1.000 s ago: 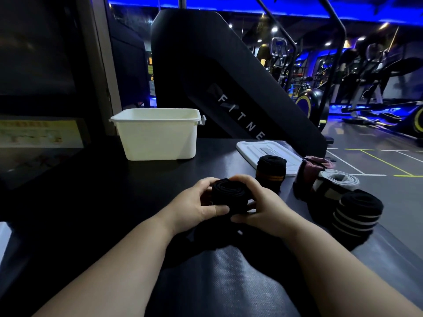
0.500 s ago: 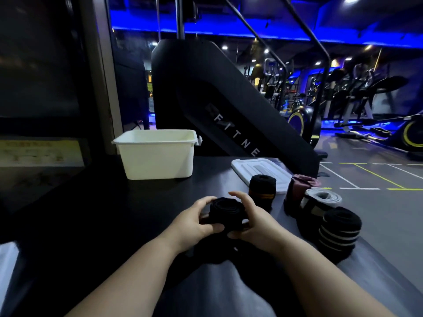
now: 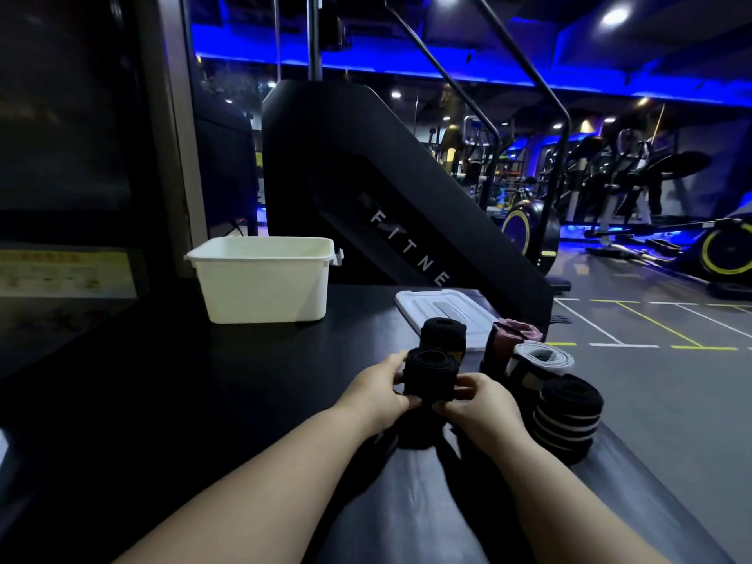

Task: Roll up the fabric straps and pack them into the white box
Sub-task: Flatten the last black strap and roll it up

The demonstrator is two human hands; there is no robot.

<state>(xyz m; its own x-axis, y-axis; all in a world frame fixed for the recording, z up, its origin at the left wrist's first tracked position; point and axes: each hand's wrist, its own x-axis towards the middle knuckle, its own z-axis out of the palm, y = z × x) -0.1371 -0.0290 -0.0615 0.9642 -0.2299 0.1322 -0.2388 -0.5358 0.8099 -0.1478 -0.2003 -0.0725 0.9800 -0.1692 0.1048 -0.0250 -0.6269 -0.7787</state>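
Observation:
A rolled black strap stands upright between my hands on the black table. My left hand grips its left side and my right hand pinches its lower right side. The open white box sits at the back left of the table. Other rolled straps stand to the right: a black one with an orange stripe, a maroon one, a grey-white one and a black one with white stripes.
The white box lid lies flat behind the rolls. A large black fitness machine rises behind the table. The table's right edge drops to the gym floor, with exercise bikes further back.
The view has tilted upward, so hands and roll sit lower in frame. The black roll now stands more upright, with my right hand lower on it.

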